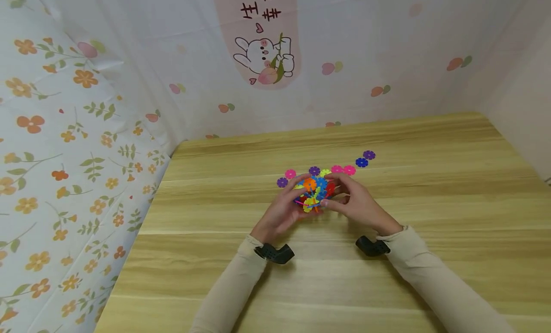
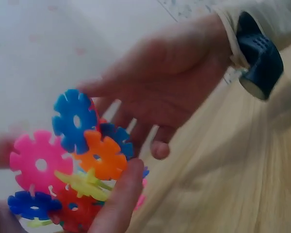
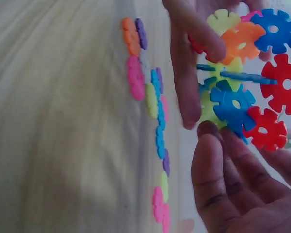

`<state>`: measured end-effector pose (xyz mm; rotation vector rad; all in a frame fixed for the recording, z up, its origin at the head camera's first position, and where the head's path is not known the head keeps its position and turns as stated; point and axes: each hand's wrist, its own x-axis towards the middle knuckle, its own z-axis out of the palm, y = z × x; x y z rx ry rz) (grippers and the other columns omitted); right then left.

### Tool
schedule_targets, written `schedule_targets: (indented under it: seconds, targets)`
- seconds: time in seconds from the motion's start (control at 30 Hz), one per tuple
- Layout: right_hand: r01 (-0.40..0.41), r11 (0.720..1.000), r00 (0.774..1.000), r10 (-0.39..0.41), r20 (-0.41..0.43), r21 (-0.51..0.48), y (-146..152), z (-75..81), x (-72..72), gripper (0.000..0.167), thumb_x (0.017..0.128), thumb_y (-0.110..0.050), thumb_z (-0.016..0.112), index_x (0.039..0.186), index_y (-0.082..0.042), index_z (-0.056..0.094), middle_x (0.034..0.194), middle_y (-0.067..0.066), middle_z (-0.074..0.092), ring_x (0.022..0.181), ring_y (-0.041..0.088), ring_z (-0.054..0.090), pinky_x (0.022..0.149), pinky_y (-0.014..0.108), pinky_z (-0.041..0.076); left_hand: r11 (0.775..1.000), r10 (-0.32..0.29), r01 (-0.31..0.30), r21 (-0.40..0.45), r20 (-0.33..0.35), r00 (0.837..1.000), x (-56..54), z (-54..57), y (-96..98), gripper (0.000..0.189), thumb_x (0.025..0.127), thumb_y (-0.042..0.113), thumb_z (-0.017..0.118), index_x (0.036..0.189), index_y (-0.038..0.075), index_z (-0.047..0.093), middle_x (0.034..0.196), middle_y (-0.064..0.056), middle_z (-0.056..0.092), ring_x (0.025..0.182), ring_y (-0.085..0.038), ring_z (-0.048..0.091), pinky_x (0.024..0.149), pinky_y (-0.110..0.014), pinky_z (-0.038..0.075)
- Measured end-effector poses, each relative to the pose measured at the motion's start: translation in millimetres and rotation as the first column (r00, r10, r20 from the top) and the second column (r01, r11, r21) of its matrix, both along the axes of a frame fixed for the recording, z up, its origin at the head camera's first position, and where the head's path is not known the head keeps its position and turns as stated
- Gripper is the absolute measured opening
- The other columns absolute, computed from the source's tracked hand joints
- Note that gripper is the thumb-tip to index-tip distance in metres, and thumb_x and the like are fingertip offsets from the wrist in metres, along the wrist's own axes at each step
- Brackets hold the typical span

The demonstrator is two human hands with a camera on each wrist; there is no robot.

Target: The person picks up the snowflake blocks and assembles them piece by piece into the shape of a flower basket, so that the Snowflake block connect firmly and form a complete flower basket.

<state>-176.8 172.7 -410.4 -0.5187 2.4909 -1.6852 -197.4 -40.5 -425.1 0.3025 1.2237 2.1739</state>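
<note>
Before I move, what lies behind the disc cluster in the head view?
Just beyond the cluster, a purple disc and a partly covered yellow disc lie on the table. The cluster and fingers hide whatever is directly behind them there.

Colourful disc cluster [image 1: 319, 186] between left grip [image 1: 283, 210] and right grip [image 1: 359, 203].

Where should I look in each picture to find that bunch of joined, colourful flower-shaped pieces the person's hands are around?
Head: the bunch is slightly below and right of the centre.
Left wrist: the bunch is at lower left, partly behind a finger.
Right wrist: the bunch is at upper right, reaching the right edge.
Shared landmark: the wooden tabletop shows in all three.
</note>
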Motion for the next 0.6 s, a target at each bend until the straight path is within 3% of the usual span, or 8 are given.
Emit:
schedule_targets:
  seconds: [0.17,0.37,0.5,0.6]
  targets:
    - [-0.017,0.999,1.0,0.018,0.014,-0.043,-3.3,-1.2,2.1,0.075,0.078,-0.024,0.077,0.14,-0.014,0.036,0.122,0.01,0.049,0.1,0.024,0.056,0.076,0.034,0.052,1.0,0.015,-0.015,-0.004,-0.101,0.995,2.4,1.1,-0.8,0.049,0.101,0.009,0.035,0.146,0.026,0.025,0.145,-0.02,0.022,0.116,-0.032,0.046,0.091,-0.054,0.041]
    - [-0.039,0.996,0.999,0.04,0.022,-0.078,-1.9,-2.5,3.8,0.078,0.078,-0.022,0.076,0.142,-0.012,0.032,0.126,0.011,0.048,0.103,0.027,0.056,0.078,0.034,0.052,0.999,-0.01,-0.001,-0.051,-0.228,0.974,5.0,4.6,-1.4,0.052,0.098,0.006,0.042,0.146,0.021,0.026,0.143,-0.021,0.022,0.116,-0.032,0.044,0.09,-0.049,0.044]
    - [-0.056,0.996,0.998,0.058,0.024,-0.063,0.2,-2.2,4.4,0.073,0.081,-0.022,0.074,0.141,-0.01,0.034,0.129,0.011,0.046,0.101,0.027,0.057,0.079,0.03,0.051,0.991,-0.056,0.016,-0.134,-0.303,0.951,6.2,5.9,-3.9,0.067,0.089,-0.006,0.055,0.145,0.015,0.026,0.137,-0.02,0.029,0.115,-0.032,0.048,0.089,-0.045,0.046]
    - [-0.091,0.993,0.995,0.093,0.033,-0.081,1.7,-1.3,4.7,0.074,0.078,-0.019,0.077,0.139,-0.009,0.036,0.126,0.011,0.047,0.097,0.027,0.057,0.077,0.032,0.052,0.982,-0.093,0.028,-0.187,-0.35,0.932,6.1,5.2,-7.6,0.082,0.079,-0.017,0.061,0.145,0.017,0.025,0.135,-0.019,0.031,0.111,-0.032,0.051,0.089,-0.043,0.047]
